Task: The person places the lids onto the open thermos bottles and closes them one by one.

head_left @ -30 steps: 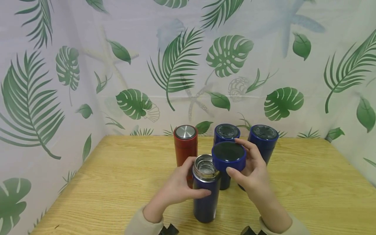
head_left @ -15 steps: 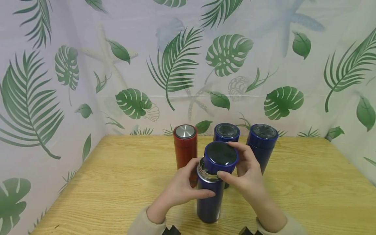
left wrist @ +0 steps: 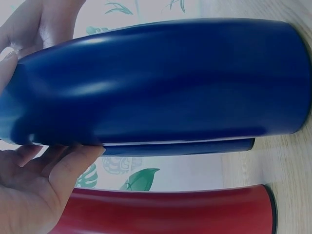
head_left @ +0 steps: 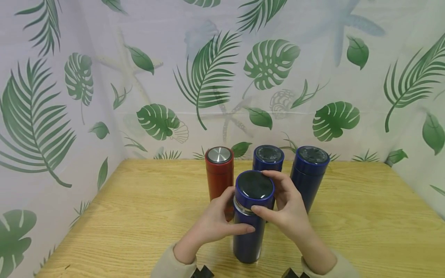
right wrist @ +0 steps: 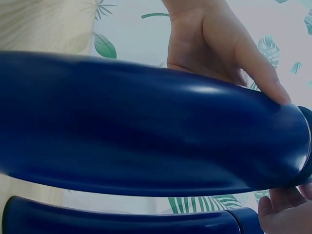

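Note:
A dark blue thermos point(head_left: 247, 239) stands upright on the table in the head view, and its body fills much of both wrist views. My left hand point(head_left: 216, 219) grips the body just below the neck, thumb across the front. Over the mouth sits a blue lid point(head_left: 255, 189) with a black glossy top, which my right hand point(head_left: 286, 208) pinches between thumb and fingers. A strip of the silver neck point(head_left: 240, 207) shows beneath the lid on the left. The left wrist view shows the blue thermos body point(left wrist: 161, 83) beside my left hand point(left wrist: 41, 185).
Behind the hands stand a red thermos point(head_left: 219, 173) with a silver top and two lidded blue thermoses, the middle one point(head_left: 268, 156) partly hidden and the right one point(head_left: 310, 177) leaning in view. The wooden table point(head_left: 146, 200) meets a leaf-patterned cloth point(head_left: 208, 88) at the back.
My right hand has brought the lid left and onto the thermos mouth, which stood uncovered one second ago. My left hand and the thermos shifted slightly right, then held still.

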`<action>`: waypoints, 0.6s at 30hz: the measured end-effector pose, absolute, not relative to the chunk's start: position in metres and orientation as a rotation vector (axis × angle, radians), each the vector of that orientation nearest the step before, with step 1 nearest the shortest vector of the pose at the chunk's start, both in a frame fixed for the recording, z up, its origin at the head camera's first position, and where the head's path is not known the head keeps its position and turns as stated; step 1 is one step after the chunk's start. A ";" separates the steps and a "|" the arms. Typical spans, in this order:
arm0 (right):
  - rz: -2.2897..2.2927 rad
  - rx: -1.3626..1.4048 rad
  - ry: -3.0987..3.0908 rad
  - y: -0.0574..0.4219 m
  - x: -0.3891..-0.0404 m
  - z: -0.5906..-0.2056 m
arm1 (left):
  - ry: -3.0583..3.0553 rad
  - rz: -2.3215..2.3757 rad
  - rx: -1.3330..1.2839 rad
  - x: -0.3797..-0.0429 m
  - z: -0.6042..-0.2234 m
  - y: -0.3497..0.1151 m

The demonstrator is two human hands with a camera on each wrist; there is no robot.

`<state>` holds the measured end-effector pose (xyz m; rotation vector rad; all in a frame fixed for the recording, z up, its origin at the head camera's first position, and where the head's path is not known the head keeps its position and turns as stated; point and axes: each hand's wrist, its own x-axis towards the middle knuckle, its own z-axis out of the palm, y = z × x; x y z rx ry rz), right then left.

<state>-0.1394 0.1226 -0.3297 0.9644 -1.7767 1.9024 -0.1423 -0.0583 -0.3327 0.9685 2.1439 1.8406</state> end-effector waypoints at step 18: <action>1.728 0.804 -2.015 0.122 -0.137 -0.327 | 2.137 1.828 0.948 -0.150 -0.343 -0.058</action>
